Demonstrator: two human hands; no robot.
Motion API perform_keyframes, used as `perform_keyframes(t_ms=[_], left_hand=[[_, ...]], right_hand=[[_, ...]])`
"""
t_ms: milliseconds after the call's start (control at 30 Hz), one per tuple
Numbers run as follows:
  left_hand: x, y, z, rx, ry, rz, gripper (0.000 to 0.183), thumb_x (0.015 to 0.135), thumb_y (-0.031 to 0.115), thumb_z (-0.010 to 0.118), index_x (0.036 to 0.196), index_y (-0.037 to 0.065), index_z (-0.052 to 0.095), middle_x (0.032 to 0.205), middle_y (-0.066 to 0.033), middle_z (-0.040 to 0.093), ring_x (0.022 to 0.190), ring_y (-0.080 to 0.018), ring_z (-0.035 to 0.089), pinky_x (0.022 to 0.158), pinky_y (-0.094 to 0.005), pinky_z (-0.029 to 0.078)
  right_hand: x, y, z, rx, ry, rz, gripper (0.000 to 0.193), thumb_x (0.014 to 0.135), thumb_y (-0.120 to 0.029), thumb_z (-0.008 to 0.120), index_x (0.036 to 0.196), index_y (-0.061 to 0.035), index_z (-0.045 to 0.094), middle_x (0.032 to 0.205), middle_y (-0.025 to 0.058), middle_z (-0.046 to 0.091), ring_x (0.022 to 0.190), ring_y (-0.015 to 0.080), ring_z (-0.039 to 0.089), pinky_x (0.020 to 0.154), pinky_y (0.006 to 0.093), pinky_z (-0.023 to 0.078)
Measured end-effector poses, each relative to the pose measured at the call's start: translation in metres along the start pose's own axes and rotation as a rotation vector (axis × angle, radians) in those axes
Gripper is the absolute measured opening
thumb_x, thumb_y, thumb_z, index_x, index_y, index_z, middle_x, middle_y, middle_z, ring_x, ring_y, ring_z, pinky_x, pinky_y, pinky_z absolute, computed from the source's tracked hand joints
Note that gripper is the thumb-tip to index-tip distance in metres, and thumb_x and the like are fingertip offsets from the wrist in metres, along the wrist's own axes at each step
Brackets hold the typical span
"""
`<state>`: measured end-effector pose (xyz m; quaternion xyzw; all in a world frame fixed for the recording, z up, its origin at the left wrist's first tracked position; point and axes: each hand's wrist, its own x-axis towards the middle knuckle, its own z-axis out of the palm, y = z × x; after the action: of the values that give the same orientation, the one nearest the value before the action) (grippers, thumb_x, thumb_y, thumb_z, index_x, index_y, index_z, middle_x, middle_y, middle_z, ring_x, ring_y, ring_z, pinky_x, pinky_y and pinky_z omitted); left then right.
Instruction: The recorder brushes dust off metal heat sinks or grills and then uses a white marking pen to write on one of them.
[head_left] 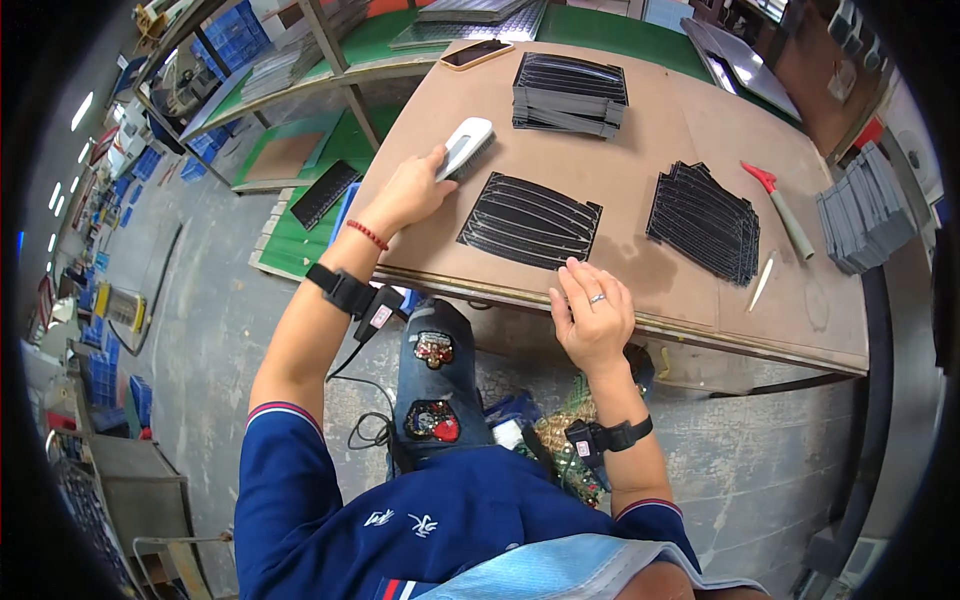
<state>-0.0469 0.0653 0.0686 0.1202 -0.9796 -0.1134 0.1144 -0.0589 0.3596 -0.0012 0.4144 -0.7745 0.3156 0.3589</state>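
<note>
My left hand (pixel 412 192) is closed round the end of a brush (pixel 466 145) with a white and grey back and dark bristles, at the table's left side. Just right of it a black sheet (pixel 530 220) with several long curved pale-edged strips lies flat near the front edge. My right hand (pixel 597 312), with a ring on one finger, is at the sheet's near right corner. Its fingers are stretched out and side by side, the tips at or over that corner; whether they touch it I cannot tell.
On the brown table (pixel 690 110) stand a stack of dark panels (pixel 570 95) at the back and a fanned pile of black sheets (pixel 704 222) at right. A red-tipped tool (pixel 785 212), a white pointed stick (pixel 762 281), a grey stack (pixel 866 210) and a phone (pixel 477 54) also lie there.
</note>
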Motion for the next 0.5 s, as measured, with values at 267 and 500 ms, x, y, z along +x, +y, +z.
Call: perform_keyframes(t_ms=[267,500], left_hand=[[-0.057,0.113,-0.002,0.27,-0.109,0.501,0.048,0.092,0.041,0.052,0.137,0.027,0.045,0.073,-0.0144,0.061,0.055,-0.0293,0.063,0.047,-0.0396,0.05],[0.032,0.034,-0.003,0.442,-0.067,0.244,0.041,0.097,0.041,0.041,0.135,0.027,0.046,0.067,-0.0139,0.066,0.056,-0.0307,0.065,0.048,-0.0438,0.051]], right_hand=[[-0.001,0.003,-0.001,0.002,0.006,0.014,0.022,0.076,-0.016,0.07,0.094,-0.0046,0.069,0.101,0.0074,0.068,0.092,0.0251,0.063,0.08,0.0373,0.048],[-0.001,0.001,-0.001,0.029,0.026,0.012,0.022,0.078,-0.02,0.068,0.094,-0.0056,0.068,0.102,0.0068,0.068,0.094,0.0219,0.063,0.085,0.0368,0.048]])
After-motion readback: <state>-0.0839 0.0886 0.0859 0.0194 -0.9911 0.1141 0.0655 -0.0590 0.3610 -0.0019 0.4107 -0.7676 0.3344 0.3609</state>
